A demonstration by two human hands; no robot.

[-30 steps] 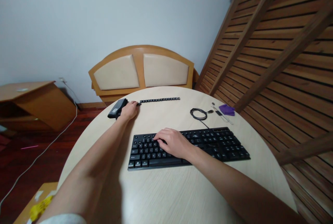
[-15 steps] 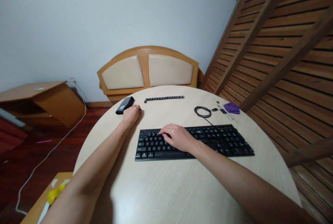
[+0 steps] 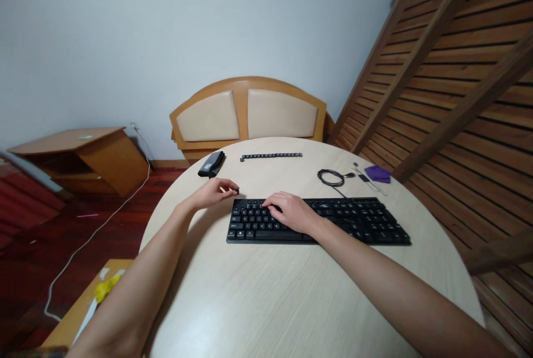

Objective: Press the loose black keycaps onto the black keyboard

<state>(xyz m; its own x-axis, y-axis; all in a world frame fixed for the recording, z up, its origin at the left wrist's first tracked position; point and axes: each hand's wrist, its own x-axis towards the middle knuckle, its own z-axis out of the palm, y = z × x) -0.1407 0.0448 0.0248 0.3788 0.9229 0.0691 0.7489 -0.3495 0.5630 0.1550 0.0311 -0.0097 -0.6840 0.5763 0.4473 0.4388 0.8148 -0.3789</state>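
A black keyboard [image 3: 366,222] lies across the middle of the round pale wooden table [image 3: 258,302]. My right hand [image 3: 291,211] rests on the keyboard's left half, fingers curled down onto the keys. My left hand [image 3: 214,191] hovers just off the keyboard's upper left corner, its fingers pinched on a small black keycap [image 3: 236,191]. At the table's far edge a row of black keycaps [image 3: 270,155] lies in a line, with a dark grey pouch [image 3: 211,164] to its left.
A coiled black cable [image 3: 331,177], a thin tool and a purple cloth [image 3: 378,173] lie at the table's right rear. A wooden headboard [image 3: 247,114] leans on the wall behind, slatted wooden frames [image 3: 453,69] stand to the right, and a cabinet [image 3: 95,161] and white cord lie on the left floor.
My left hand has drawn back from the keycap row at the far edge to the keyboard's upper left corner, now pinching a keycap. The view has shifted slightly left.
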